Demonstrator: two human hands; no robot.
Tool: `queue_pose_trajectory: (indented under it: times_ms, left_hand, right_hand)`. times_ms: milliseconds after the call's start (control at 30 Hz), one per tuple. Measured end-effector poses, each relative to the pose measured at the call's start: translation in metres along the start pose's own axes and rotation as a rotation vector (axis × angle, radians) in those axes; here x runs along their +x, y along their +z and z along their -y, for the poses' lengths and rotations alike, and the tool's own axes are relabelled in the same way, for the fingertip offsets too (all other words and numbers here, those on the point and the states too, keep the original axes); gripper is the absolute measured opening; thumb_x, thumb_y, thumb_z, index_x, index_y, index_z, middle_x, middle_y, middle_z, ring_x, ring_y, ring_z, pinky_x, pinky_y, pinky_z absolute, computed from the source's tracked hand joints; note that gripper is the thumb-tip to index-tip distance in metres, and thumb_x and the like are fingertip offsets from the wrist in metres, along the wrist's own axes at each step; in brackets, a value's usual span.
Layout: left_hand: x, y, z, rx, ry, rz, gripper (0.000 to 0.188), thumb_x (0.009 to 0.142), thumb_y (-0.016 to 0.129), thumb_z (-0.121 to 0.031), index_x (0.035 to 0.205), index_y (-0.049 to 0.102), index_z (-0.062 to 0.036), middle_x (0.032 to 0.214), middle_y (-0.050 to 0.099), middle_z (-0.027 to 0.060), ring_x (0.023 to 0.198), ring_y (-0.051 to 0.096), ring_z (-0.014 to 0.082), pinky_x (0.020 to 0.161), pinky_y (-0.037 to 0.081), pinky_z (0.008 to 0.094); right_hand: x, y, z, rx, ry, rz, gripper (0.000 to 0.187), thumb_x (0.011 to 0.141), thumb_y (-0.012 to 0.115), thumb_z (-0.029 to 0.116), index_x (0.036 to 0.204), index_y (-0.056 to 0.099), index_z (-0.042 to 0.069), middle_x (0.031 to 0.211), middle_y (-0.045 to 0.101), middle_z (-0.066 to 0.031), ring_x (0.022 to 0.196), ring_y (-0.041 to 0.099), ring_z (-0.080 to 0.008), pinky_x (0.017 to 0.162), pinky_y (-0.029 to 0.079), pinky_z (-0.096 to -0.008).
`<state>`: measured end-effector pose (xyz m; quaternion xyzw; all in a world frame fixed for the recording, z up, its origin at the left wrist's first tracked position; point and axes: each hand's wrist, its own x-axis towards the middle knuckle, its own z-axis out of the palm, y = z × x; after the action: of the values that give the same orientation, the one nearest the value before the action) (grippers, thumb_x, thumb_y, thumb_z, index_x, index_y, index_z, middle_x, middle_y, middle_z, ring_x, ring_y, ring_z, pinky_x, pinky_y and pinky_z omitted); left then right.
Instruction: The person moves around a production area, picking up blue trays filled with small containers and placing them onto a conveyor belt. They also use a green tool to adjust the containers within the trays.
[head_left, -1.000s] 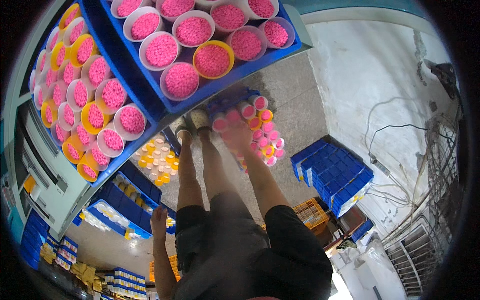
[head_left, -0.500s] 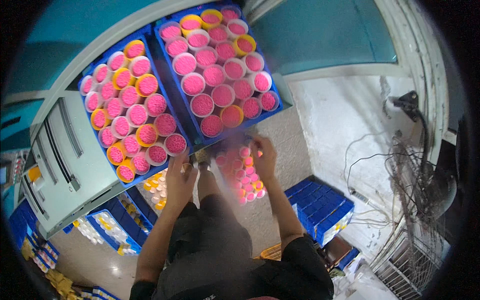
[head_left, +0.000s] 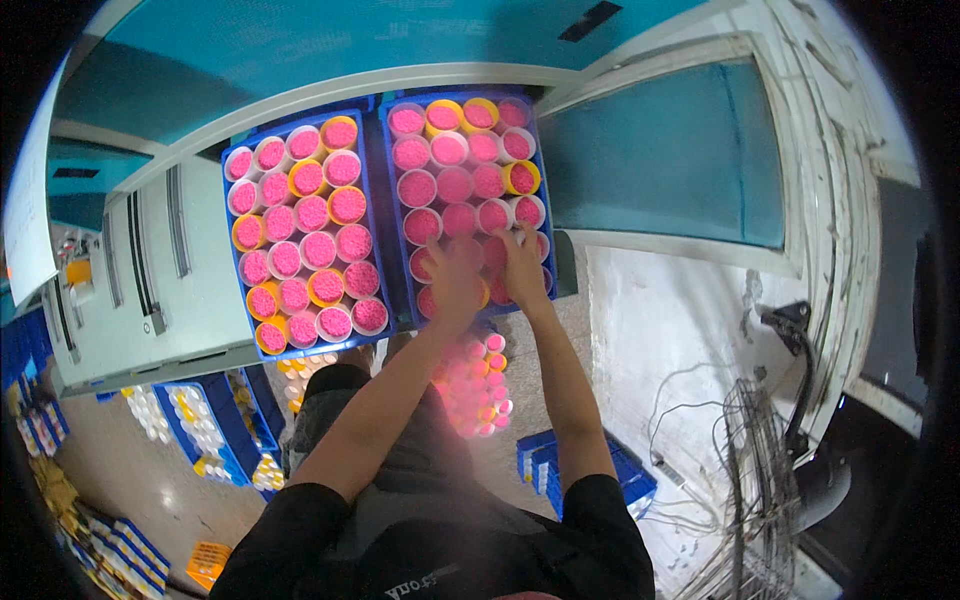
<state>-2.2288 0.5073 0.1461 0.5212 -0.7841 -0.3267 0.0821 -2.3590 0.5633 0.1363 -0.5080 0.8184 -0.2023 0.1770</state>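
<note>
Two blue crates stand side by side on the pale green cabinet, packed with rows of white and yellow cups of pink pellets. My left hand (head_left: 456, 285) reaches over the near rows of the right crate (head_left: 392, 255), its fingers spread among the cup tops. A hazy patch in the picture blurs it in part. Beside it, my right hand (head_left: 522, 268) rests at the crate's right side, fingers apart near a white cup (head_left: 528, 210). The cups under both hands are partly hidden. The left crate (head_left: 375, 240) is untouched.
More pink-filled cups (head_left: 490, 385) stand on the floor below. Blue crates (head_left: 620, 480) lie at the lower right, and a blue crate of white and yellow cups (head_left: 205, 425) at the lower left. Wires and a wire cage (head_left: 740, 480) stand by the white wall. An orange basket (head_left: 207, 565) sits lower left.
Both hands have moved from below the crates' near edges up over the right crate's near rows. The view has turned, so the crates now look straighter.
</note>
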Motion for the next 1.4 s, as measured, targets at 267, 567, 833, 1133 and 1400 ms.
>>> queue_pose_trajectory:
  times_ms: [267, 567, 833, 1133, 1400]
  left_hand:
    - [0.008, 0.015, 0.004, 0.003, -0.076, 0.008, 0.052, 0.08, 0.059, -0.004, 0.13, 0.048, -0.0098, 0.143, 0.032, 0.0229, 0.12, 0.045, 0.0429, 0.095, 0.046, 0.0474]
    - [-0.022, -0.094, 0.014, -0.341, 0.195, 0.005, 0.051, 0.079, 0.063, -0.007, 0.129, 0.051, -0.0139, 0.142, 0.033, 0.0221, 0.123, 0.042, 0.0444, 0.1, 0.042, 0.0506]
    - [-0.065, -0.244, 0.117, -0.125, 0.091, -0.023, 0.069, 0.067, 0.058, 0.01, 0.13, 0.048, -0.0155, 0.138, 0.033, 0.0232, 0.121, 0.039, 0.048, 0.1, 0.037, 0.0541]
    - [-0.054, -0.254, 0.216, -0.075, -0.039, -0.133, 0.075, 0.069, 0.056, 0.01, 0.14, 0.042, -0.0112, 0.135, 0.036, 0.0268, 0.116, 0.042, 0.0474, 0.096, 0.038, 0.0527]
    - [-0.034, -0.235, 0.211, 0.01, 0.018, -0.017, 0.093, 0.062, 0.065, 0.012, 0.146, 0.032, -0.0097, 0.137, 0.031, 0.0277, 0.127, 0.037, 0.0476, 0.101, 0.039, 0.0531]
  right_hand:
    - [-0.002, 0.015, -0.003, -0.036, 0.018, -0.074, 0.068, 0.065, 0.068, -0.004, 0.128, 0.053, 0.014, 0.141, 0.037, -0.0277, 0.13, 0.038, -0.0463, 0.107, 0.034, -0.0476]
    - [-0.048, -0.075, 0.125, -0.099, 0.125, -0.148, 0.062, 0.067, 0.068, -0.007, 0.124, 0.055, 0.011, 0.141, 0.039, -0.0269, 0.132, 0.037, -0.0434, 0.105, 0.038, -0.0467]
    - [-0.051, -0.005, 0.251, 0.044, -0.011, 0.067, 0.075, 0.065, 0.067, -0.008, 0.133, 0.048, 0.015, 0.143, 0.034, -0.0232, 0.133, 0.033, -0.0457, 0.104, 0.04, -0.0466]
    - [-0.03, 0.051, 0.278, 0.092, -0.005, 0.267, 0.083, 0.066, 0.067, -0.008, 0.142, 0.038, 0.012, 0.143, 0.026, -0.0304, 0.131, 0.034, -0.0461, 0.104, 0.038, -0.0467]
    - [-0.015, 0.074, 0.28, 0.013, -0.152, 0.322, 0.076, 0.076, 0.058, -0.006, 0.146, 0.031, 0.006, 0.146, 0.019, -0.0329, 0.124, 0.04, -0.0531, 0.096, 0.048, -0.0479]
